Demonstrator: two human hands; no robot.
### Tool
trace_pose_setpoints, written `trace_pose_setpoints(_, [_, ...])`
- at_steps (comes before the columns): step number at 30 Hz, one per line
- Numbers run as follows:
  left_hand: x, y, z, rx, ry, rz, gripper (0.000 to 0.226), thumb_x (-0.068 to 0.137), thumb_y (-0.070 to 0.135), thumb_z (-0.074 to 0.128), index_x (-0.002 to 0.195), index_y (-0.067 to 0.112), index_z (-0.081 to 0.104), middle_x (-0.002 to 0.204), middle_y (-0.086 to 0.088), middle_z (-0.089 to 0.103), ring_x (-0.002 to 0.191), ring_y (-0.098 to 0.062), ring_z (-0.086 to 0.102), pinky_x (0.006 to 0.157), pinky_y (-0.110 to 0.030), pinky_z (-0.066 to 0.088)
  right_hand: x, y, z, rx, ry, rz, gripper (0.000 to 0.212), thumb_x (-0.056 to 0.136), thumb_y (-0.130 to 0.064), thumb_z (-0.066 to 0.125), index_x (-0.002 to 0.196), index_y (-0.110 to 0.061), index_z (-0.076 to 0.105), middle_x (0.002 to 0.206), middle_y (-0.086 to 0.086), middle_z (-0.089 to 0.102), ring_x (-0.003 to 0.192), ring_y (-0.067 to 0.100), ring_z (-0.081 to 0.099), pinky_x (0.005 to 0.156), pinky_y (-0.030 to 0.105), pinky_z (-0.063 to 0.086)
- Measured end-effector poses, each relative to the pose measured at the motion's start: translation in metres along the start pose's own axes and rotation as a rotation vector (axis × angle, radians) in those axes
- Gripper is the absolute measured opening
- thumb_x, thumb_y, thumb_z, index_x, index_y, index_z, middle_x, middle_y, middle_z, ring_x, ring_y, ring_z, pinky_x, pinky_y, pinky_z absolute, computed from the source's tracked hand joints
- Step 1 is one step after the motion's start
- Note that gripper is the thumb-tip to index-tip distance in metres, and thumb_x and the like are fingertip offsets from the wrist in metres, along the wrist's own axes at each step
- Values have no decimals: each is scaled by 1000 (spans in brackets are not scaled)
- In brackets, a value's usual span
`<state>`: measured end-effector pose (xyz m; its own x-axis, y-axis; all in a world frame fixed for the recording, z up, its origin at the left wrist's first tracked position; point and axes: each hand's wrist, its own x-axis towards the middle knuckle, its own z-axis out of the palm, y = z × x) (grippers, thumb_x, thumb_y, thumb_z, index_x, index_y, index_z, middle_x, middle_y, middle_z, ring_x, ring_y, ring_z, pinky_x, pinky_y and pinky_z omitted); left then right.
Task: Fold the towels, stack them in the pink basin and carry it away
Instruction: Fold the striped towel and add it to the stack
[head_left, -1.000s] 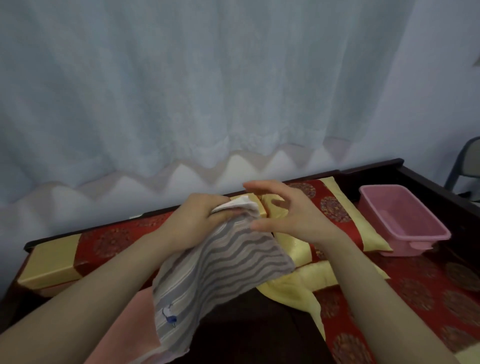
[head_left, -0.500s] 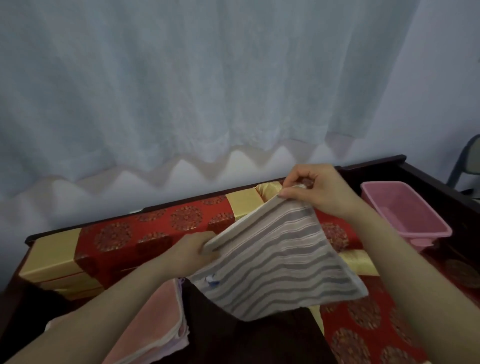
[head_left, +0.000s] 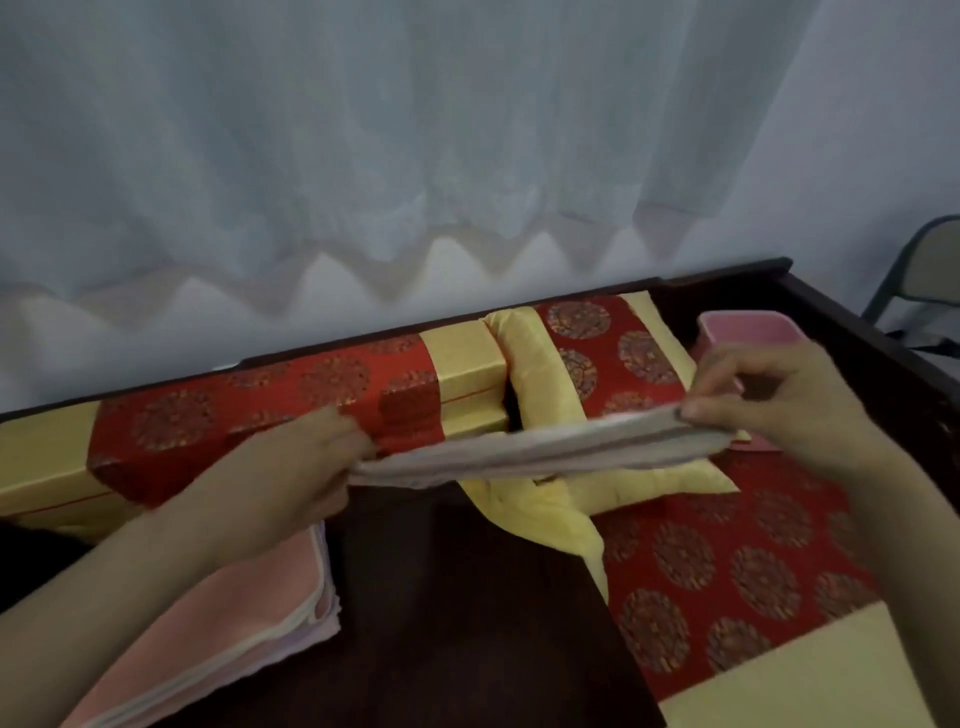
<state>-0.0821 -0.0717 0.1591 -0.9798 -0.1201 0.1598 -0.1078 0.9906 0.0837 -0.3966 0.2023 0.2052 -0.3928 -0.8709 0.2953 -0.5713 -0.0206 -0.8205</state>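
Here, a striped grey-and-white towel (head_left: 524, 457) stretched taut and nearly edge-on between two bare hands, reading as a thin, slightly blurred band of soft woven cloth. Left hand (head_left: 306, 467) closed around the towel's left end, fingers curled under and thumb on top; right hand (head_left: 769, 400) pinching the right end between thumb and fingertips (head_left: 691, 413), other fingers loosely bent. Towel held in the air above the dark wooden bench (head_left: 467, 623), clear of its smooth, matte seat. Left of the towel and lower, on the bench seat, a stack of folded pink towels (head_left: 218, 623), plush, with pale piped edges and layered corners. Behind the towel, a long box-shaped bolster (head_left: 260, 405) in glossy red brocade with round gold medallions and plain gold satin bands. Just behind and under the towel's right half, a soft cushion (head_left: 592, 358) of the same red brocade with puffy yellow satin borders, one border drooping toward the seat. Right of the towel, partly hidden behind the right hand, the pink basin (head_left: 748, 327), rectangular, smooth plastic, with rounded corners; contents impossible to tell. Below the right forearm, a flat red-and-gold brocade seat pad (head_left: 727, 587). Beyond the towel, a sheer pale curtain (head_left: 415, 156) with a scalloped hem.
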Motion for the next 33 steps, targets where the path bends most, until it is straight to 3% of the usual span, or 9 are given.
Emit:
trace_pose_setpoints(2, [-30, 13, 33, -68, -61, -64, 27, 74, 26, 44, 98, 33, 53, 89, 15, 61, 78, -8, 62, 66, -26, 49, -34, 19, 14, 59, -90, 82, 7, 65, -13, 79, 67, -11, 73, 64, 2, 65, 61, 21, 59, 61, 25, 48])
trace_pose_setpoints(6, [-81, 33, 94, -385, -200, -206, 30, 80, 31, 50, 106, 47, 50, 97, 25, 60, 77, 10, 58, 68, -12, 44, -91, 66, 52, 144, -156, 289, 10, 63, -18, 83, 64, -14, 74, 64, 6, 66, 59, 26, 60, 57, 27, 46])
trace_pose_setpoints(12, [-81, 36, 171, -637, -204, -437, 17, 88, 49, 39, 103, 48, 47, 94, 17, 64, 82, 0, 62, 68, -17, 48, -124, 144, 118, 113, 92, 551, 8, 67, -9, 80, 66, -6, 72, 67, 7, 69, 60, 9, 60, 58, 16, 46])
trace_pose_setpoints(14, [-63, 34, 191, -683, -115, -548, 6, 91, 41, 46, 93, 44, 50, 90, 17, 64, 82, 6, 61, 64, -10, 45, -122, 171, 133, 75, 197, 616, 8, 71, -7, 80, 67, -9, 73, 69, 4, 70, 64, 9, 63, 61, 13, 47])
trace_pose_setpoints(19, [-11, 21, 236, -662, -110, -689, 21, 91, 18, 56, 84, 37, 50, 82, 21, 58, 77, 5, 56, 67, -8, 39, -118, 231, 161, -17, 281, 772, 9, 73, -13, 79, 67, -12, 72, 66, -3, 70, 63, 2, 62, 58, 8, 44])
trace_pose_setpoints(24, [12, -2, 269, -595, -214, -677, 1, 91, 21, 56, 90, 22, 56, 88, -1, 67, 79, -15, 62, 71, -36, 52, -123, 264, 176, -111, 300, 881, 8, 75, -18, 78, 69, -15, 72, 69, -7, 71, 67, 9, 63, 64, 25, 47])
trace_pose_setpoints(27, [15, -1, 278, -525, -257, -718, 9, 87, 20, 60, 94, 20, 56, 97, -6, 62, 93, -24, 59, 78, -37, 48, -126, 268, 180, -125, 288, 917, 10, 76, -22, 76, 74, -14, 71, 76, -4, 70, 73, 13, 63, 68, 28, 45])
trace_pose_setpoints(30, [1, 14, 283, -483, -138, -966, 50, 77, 23, 74, 116, 1, 52, 114, -18, 51, 106, -36, 49, 86, -42, 39, -131, 260, 176, -83, 251, 1069, 31, 76, -40, 75, 93, -19, 60, 86, -10, 60, 84, 14, 58, 76, 31, 45])
trace_pose_setpoints(33, [-17, 35, 277, -697, -169, -1248, 62, 67, 33, 82, 107, 1, 47, 101, -11, 55, 89, -28, 54, 68, -35, 42, -146, 244, 174, 77, 168, 1205, 33, 73, -45, 76, 89, -23, 59, 88, -9, 62, 83, 12, 60, 73, 32, 49])
